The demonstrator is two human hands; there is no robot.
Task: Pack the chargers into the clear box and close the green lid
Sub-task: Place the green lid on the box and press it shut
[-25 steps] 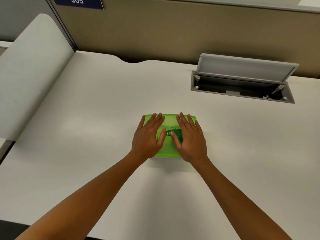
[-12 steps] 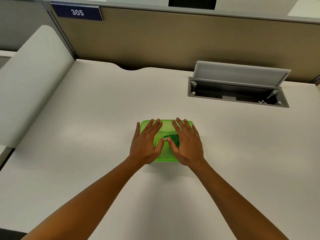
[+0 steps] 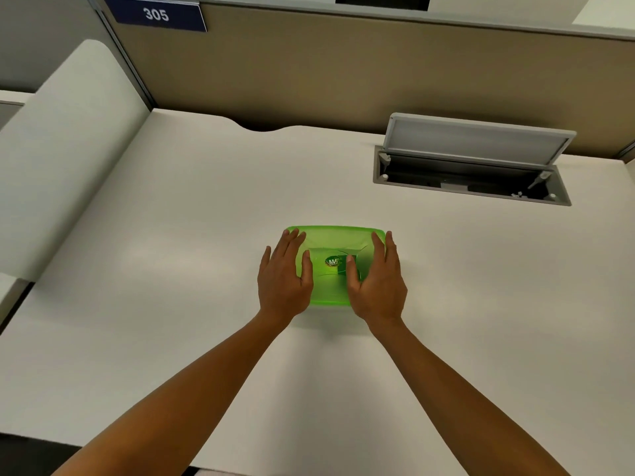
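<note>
— What is the box like?
— I see a translucent green lid (image 3: 335, 240), glossy plastic, rectangular with round corners, and a small oval label (image 3: 332, 261) in the middle. It sits on a smooth matte white desk (image 3: 171, 235).
— And the 2 hands?
— The left hand (image 3: 283, 281) lies flat on the lid's left end, the right hand (image 3: 378, 285) on its right end. The fingers are straight and slightly apart, clamped on nothing. The lid shows between both thumbs.
</note>
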